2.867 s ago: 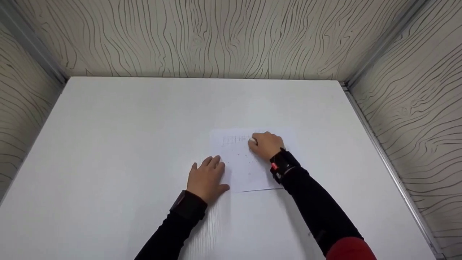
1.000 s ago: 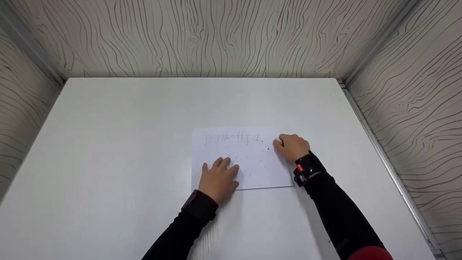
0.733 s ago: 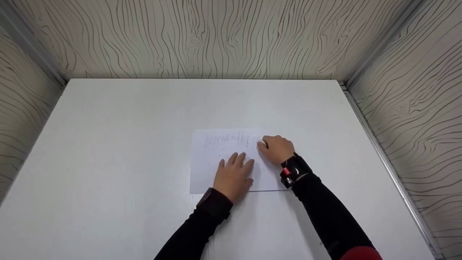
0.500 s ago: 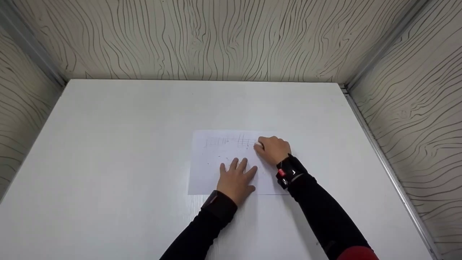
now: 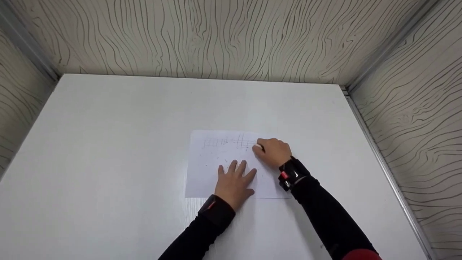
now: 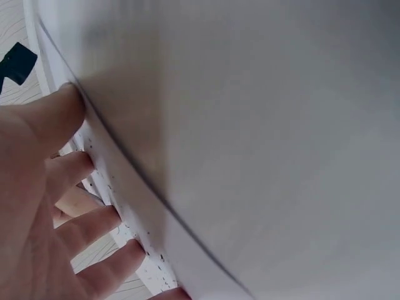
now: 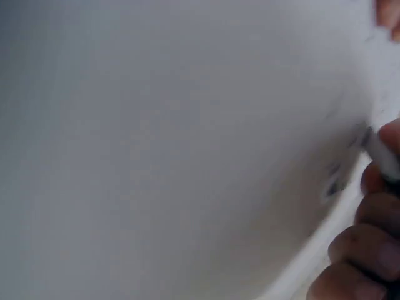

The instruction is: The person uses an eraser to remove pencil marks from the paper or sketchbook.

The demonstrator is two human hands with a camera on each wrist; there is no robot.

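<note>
A white sheet of paper (image 5: 202,180) lies on the white table, with a row of crossing pencil lines (image 5: 216,142) along its upper part and small dark crumbs (image 5: 218,157) scattered below. My left hand (image 5: 234,185) rests on the lower middle of the sheet, fingers spread. In the left wrist view its fingertips press near the paper's edge (image 6: 164,199). My right hand (image 5: 273,153) pinches a small white eraser (image 5: 258,146) at the right end of the lines. The right wrist view shows the eraser (image 7: 381,154) with a darkened tip against the paper, the other fingers curled.
The white table (image 5: 108,144) reaches back to a wood-grain patterned wall (image 5: 202,39). Another patterned wall (image 5: 426,115) stands at the right, behind a metal rail (image 5: 382,168). A tiny dark speck (image 5: 321,246) lies near the right forearm.
Over the last second my right hand has moved left with the eraser, from the sheet's right edge to the lines. My left hand has slid right. The sheet lies further left than 2.9 seconds ago.
</note>
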